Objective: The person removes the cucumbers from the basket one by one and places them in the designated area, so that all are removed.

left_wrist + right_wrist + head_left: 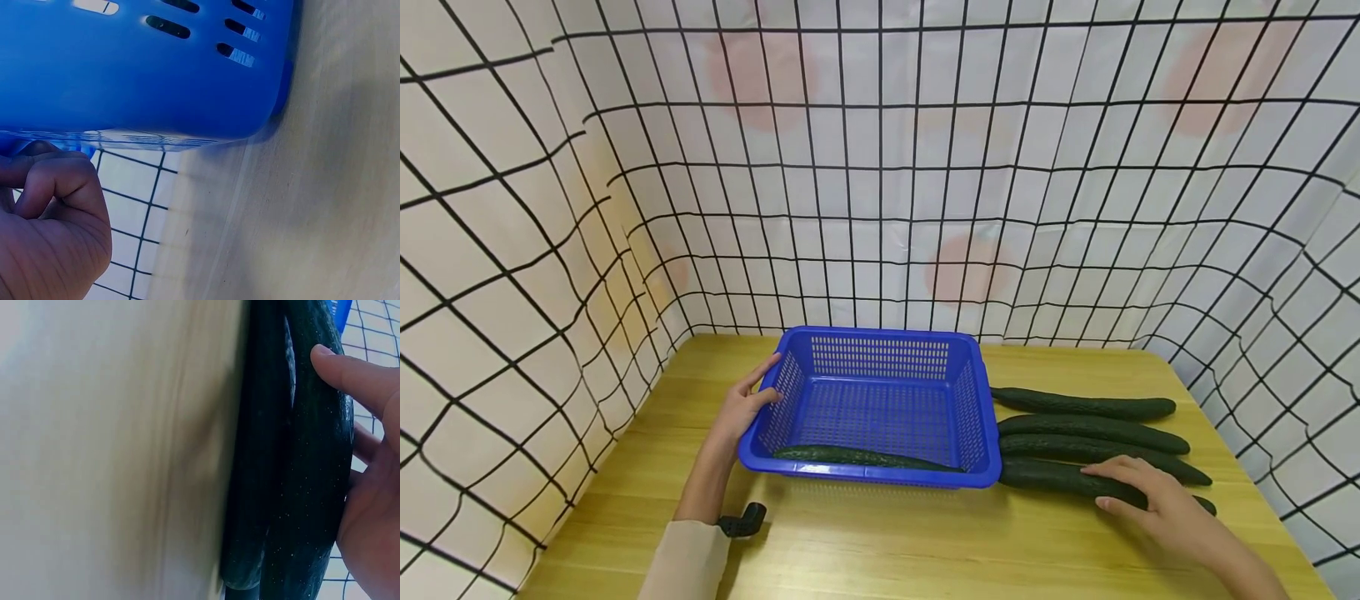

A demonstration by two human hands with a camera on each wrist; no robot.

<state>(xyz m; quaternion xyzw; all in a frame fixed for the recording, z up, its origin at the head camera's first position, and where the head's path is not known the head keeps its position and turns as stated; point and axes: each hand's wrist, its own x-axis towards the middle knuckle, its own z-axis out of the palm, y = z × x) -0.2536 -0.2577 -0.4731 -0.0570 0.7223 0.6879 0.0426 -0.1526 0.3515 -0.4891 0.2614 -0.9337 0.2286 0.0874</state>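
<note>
A blue plastic basket [868,475] with slotted walls stands on the table, one cucumber [857,456] lying inside along its near wall. My left hand [741,412] grips the basket's left rim; in the left wrist view its curled fingers [65,181] are beside the blue wall, the tips partly hidden. To the right of the basket, several dark green cucumbers [1093,427] lie roughly side by side. My right hand [1157,500] holds the nearest cucumber [1045,475]. In the right wrist view, the thumb [350,372] rests on one side of that cucumber [312,487], with other fingers behind it.
The wooden table [880,550] extends in front of the basket and out to both sides. White cloth walls with a black grid [895,183] enclose the back and sides. A small black device [745,521] sits at the left wrist.
</note>
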